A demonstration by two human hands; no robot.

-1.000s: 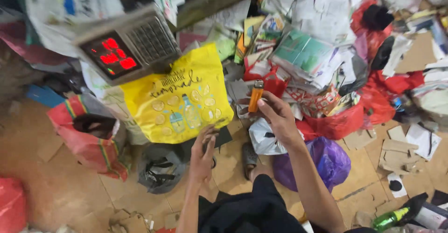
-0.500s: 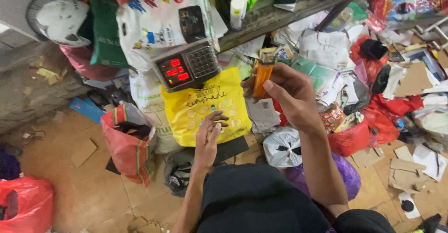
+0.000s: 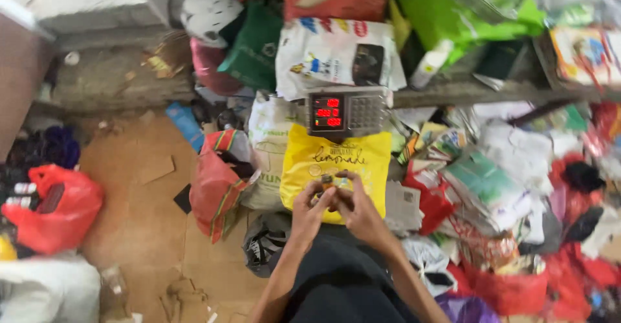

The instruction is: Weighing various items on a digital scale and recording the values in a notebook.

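Orange and small, the object (image 3: pixel 328 181) sits pinched between the fingertips of both hands, too blurred to tell its kind. The left hand (image 3: pixel 312 201) curls its fingers around the object from the left, and the right hand (image 3: pixel 358 205) closes on it from the right, so the two hands touch each other at the fingertips. Both hands hang directly in front of the yellow bag (image 3: pixel 336 164), over its lower middle, and the object shows against the bag's printed face.

Just above the yellow bag stands a grey weighing scale (image 3: pixel 347 111) with red lit digits on its left half. Left of the yellow bag leans a white sack (image 3: pixel 270 145), and further left a red striped bag (image 3: pixel 217 184) with its mouth open. Below and left of the yellow bag lies a dark crumpled bag (image 3: pixel 262 242) on the brown cardboard floor (image 3: pixel 139 213). Right of the yellow bag spreads a heap of papers and packets (image 3: pixel 498 181), with red plastic bags (image 3: pixel 511 284) at its lower edge. Well to the left of the yellow bag rests another red plastic bag (image 3: pixel 55 210). Above the scale hangs a white printed sack (image 3: pixel 336 54), and a white helmet (image 3: pixel 208 14) sits up to its left.
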